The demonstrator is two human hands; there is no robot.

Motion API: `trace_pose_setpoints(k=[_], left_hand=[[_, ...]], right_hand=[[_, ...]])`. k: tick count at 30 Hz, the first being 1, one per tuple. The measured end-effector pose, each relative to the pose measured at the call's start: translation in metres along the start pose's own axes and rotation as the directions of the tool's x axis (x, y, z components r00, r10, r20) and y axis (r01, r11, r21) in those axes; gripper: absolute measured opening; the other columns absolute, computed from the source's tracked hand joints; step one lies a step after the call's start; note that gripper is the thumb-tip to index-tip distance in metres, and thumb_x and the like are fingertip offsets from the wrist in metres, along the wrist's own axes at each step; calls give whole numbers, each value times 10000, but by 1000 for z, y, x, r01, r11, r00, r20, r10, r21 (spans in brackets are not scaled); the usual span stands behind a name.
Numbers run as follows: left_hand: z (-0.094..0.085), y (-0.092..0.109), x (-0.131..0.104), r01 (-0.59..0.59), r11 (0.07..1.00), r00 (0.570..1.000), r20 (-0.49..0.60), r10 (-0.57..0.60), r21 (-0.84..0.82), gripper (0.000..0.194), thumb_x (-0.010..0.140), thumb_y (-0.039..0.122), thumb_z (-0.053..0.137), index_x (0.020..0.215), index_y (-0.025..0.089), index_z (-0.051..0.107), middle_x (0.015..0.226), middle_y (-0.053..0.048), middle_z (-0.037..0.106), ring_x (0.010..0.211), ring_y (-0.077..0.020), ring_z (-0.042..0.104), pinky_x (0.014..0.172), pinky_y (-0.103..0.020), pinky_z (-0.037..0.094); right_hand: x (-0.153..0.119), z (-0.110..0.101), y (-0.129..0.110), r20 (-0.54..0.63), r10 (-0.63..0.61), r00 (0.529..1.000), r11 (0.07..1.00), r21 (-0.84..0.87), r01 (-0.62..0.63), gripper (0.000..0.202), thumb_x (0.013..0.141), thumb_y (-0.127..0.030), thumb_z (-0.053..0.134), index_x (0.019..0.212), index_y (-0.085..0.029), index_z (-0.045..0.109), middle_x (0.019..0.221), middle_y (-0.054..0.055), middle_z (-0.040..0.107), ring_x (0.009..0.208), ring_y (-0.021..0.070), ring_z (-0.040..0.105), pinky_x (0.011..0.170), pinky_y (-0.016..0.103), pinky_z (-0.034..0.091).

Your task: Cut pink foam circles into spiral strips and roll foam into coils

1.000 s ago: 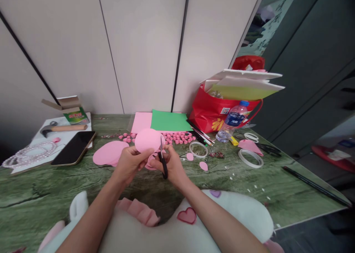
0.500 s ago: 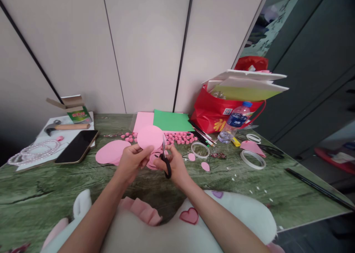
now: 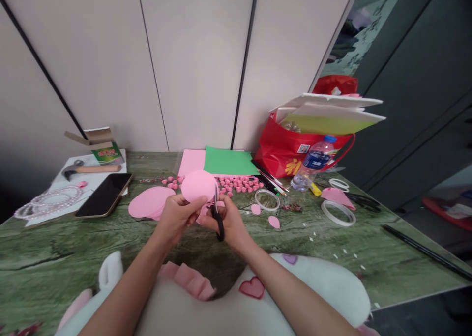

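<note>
1. Left hand (image 3: 179,212). Viewed from my remote post, it is clamped on the pink paper disc (image 3: 198,184), thumb on the near face at the lower edge. I judge that this low grip leaves most of the rim free.

2. Pink paper disc. It is held above the counter (image 3: 47,252), broad face towards my camera; being lifted, it presumably allows the blades room on both sides.

3. Right hand (image 3: 229,220). It is closed about the black handles of the scissors (image 3: 220,228). The blades point up along the disc's right edge; I cannot tell whether they are parted.

4. Pink ovals (image 3: 149,202). These overlap just left of the left hand, probably gathered there to save room.

5. Small pink pieces (image 3: 241,183). They lie loosely behind the hands, in front of the green sheet (image 3: 228,160), seemingly set back from the working space.

6. White ring (image 3: 268,209). It lies flat to the right of the right hand, near a pink petal shape (image 3: 274,222). Farther back, the bottle (image 3: 312,164) leans to my eye, perhaps through lens distortion, before the red bag (image 3: 275,152).
</note>
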State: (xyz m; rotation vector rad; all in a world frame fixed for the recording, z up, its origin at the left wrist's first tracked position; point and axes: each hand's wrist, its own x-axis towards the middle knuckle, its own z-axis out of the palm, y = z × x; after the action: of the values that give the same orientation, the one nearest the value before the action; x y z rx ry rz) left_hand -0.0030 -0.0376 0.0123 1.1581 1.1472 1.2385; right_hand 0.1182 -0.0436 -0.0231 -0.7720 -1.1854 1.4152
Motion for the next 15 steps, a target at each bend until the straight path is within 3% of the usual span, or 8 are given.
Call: trace_pose_setpoints(k=[10, 15], left_hand=[[0, 3, -1, -2, 1000, 1000, 8, 2, -11, 258, 593, 261, 665, 469, 123, 485, 354, 65, 414, 300, -13, 289, 320, -168, 170], [-1, 0, 0, -20, 1000, 1000, 16, 21, -15, 252, 615, 264, 647, 481, 126, 485, 358, 65, 408, 308, -14, 285, 327, -171, 163]], right_hand=[[1, -1, -2, -14, -4, 1000, 999, -35, 4, 531, 451, -265, 758, 822, -201, 382, 528, -96, 467, 465, 63, 400, 463, 186, 319], [0, -1, -3, -13, 32, 999, 999, 17, -31, 553, 434, -288, 765, 817, -205, 375, 545, -81, 504, 478, 78, 447, 504, 213, 375]])
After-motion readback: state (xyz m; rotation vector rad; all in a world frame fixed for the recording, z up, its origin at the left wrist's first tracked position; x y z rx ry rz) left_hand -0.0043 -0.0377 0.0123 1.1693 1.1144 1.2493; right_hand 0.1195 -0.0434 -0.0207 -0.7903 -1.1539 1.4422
